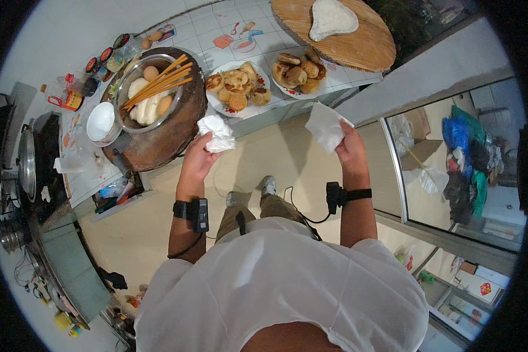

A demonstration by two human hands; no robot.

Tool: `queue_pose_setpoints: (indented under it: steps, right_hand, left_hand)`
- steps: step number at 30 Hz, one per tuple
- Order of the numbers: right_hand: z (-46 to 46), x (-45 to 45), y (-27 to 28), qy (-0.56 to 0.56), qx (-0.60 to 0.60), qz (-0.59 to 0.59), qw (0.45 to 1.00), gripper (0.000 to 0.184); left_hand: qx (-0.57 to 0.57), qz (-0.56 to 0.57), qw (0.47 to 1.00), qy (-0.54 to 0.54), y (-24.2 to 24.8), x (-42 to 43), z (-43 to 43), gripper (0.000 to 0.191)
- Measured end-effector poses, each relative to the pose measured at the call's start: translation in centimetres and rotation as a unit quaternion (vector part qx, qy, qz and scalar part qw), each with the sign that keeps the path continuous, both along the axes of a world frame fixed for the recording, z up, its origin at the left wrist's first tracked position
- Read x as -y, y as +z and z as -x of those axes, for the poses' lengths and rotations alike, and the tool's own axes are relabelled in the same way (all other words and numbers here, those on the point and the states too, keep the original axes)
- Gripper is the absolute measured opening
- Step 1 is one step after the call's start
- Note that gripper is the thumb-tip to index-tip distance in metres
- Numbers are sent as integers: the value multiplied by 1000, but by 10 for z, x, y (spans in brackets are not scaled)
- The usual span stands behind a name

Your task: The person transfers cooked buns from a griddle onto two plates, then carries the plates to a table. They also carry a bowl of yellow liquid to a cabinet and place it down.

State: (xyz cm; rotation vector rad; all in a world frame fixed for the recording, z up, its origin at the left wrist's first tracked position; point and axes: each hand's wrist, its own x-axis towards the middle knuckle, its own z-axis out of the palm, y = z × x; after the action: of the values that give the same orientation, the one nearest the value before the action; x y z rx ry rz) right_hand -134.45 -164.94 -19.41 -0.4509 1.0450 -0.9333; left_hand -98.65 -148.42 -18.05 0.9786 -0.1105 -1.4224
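Crumpled white tissue [216, 134] is gripped in my left hand [198, 158], near the edge of a round dark wooden board [158, 154]. My right hand [351, 147] pinches a second, looser white tissue [325, 127] by its lower right side. Both hands are raised above the floor, in front of the tiled counter. Beyond them stand two plates of browned flat cakes, a left plate [246, 112] and a right plate [292, 93]. On the dark board rests a metal bowl [119, 116] holding dough or buns [147, 110], eggs [151, 73] and chopsticks [162, 83].
A white bowl [101, 123] sits left of the metal bowl. Jars [112, 59] and bottles [68, 94] line the wall. White dough [333, 20] lies on a round wooden board [374, 44] at far right. A lidded pan [26, 163] is leftmost; a glass door frame [396, 167] stands right.
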Motion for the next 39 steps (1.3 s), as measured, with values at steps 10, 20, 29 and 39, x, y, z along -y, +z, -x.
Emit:
queue_pose_setpoints:
  steps: [10,20,29,39]
  right_hand:
    - [-33,86,-99,-148,49,-66,986,37]
    - [-57,130,-107,-140,98,-81,982,48]
    - [-35,148,-120,-65,192,-106,974,46]
    - [-33,168,-144,-24,112,-153,982,37]
  left_hand:
    - [115,-191,954,202,-69,39,30,24]
    - [151,-245,931,225,-78,91,25,25]
    - [-2,-95,973,209,-85,91,-1,43]
    - [-73,-66,985,144,-80,85,-12,37]
